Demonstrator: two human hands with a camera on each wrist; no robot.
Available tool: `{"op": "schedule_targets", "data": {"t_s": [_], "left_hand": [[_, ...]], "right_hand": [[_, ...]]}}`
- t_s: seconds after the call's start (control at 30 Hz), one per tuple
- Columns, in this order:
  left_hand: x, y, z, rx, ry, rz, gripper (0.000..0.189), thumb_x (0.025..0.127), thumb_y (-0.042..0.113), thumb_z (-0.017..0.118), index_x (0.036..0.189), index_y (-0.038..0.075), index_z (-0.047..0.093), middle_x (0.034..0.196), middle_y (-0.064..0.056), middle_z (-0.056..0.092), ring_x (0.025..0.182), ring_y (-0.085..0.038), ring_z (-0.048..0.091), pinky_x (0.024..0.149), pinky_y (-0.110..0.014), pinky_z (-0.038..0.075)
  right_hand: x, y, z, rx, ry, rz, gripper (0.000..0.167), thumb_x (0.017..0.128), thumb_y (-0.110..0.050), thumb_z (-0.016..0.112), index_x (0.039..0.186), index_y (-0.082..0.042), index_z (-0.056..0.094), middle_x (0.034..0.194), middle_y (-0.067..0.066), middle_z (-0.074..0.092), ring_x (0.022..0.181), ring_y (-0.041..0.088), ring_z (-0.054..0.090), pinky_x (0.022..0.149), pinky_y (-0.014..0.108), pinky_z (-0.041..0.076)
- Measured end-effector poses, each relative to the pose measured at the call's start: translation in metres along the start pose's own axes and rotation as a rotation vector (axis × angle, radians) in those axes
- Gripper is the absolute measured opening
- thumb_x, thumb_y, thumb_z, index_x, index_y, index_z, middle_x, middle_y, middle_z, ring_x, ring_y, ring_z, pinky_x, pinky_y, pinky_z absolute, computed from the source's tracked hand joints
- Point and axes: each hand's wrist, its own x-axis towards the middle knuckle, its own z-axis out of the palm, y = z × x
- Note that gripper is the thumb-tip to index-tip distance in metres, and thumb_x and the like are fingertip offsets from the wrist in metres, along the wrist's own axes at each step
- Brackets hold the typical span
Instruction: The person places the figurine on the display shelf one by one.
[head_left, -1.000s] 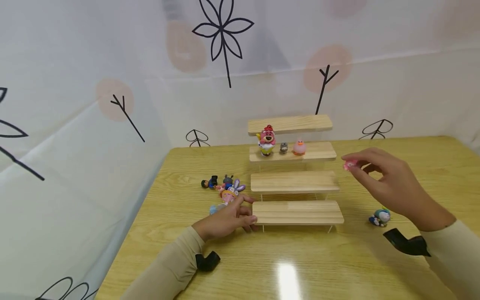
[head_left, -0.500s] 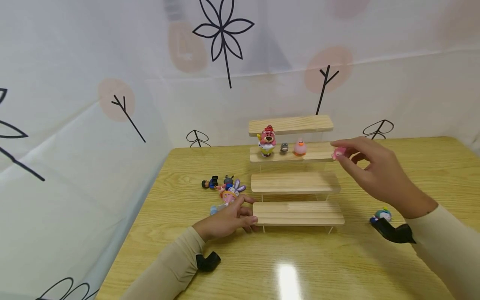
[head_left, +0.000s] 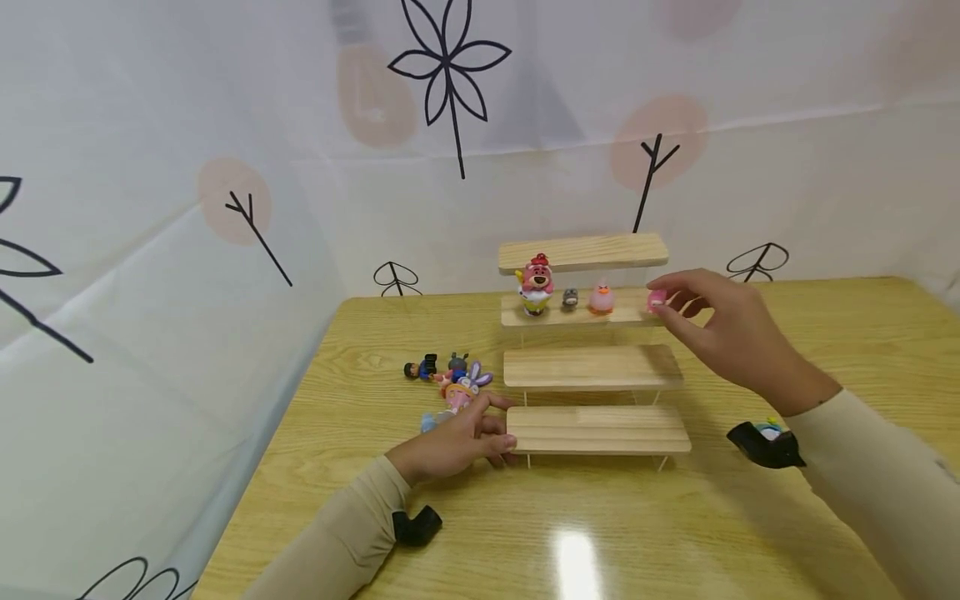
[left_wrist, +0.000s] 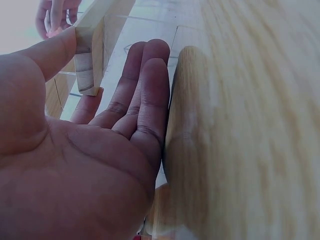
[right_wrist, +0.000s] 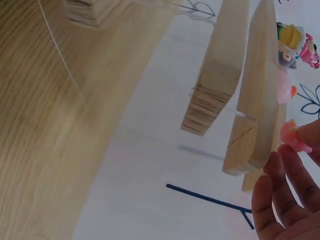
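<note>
A small pink figurine [head_left: 657,300] is pinched between the thumb and fingertips of my right hand [head_left: 723,329], at the right end of the second-highest board of a tiered wooden display shelf [head_left: 592,367]. Whether it touches the board I cannot tell. Left of it on that board stand a pink chick figurine [head_left: 602,298], a tiny grey figurine [head_left: 570,298] and a pink bear figurine [head_left: 536,285]. My left hand [head_left: 457,433] grips the left end of the lowest board [left_wrist: 90,60] between thumb and index finger; its other fingers [left_wrist: 152,90] extend beneath.
Several figurines lie left of the shelf, including one with purple rabbit ears [head_left: 465,387] and one with a black cap [head_left: 420,367]. Another figurine [head_left: 768,429] at right is partly hidden by the right wrist's black mount [head_left: 765,446]. A patterned cloth [head_left: 547,192] hangs behind the table.
My right hand has carried the pink figurine left and slightly up, from beside the shelf to the right end of the second-highest board. My left hand has stayed in place.
</note>
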Motion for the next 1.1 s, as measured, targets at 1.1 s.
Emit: {"op": "schedule_targets", "data": {"t_s": [1.1], "left_hand": [[0.002,-0.003,0.0,0.001,0.004,0.014,0.05,0.104,0.026,0.057,0.144,0.015,0.029,0.116,-0.016,0.069,0.093,-0.021,0.07,0.086,-0.033,0.056]], "right_hand": [[0.015,0.003,0.014,-0.027,-0.055,0.012,0.028,0.09,-0.006,0.075,0.117,-0.008,0.07,0.103,0.003,0.07,0.08,-0.001,0.056,0.069,0.011,0.045]]}}
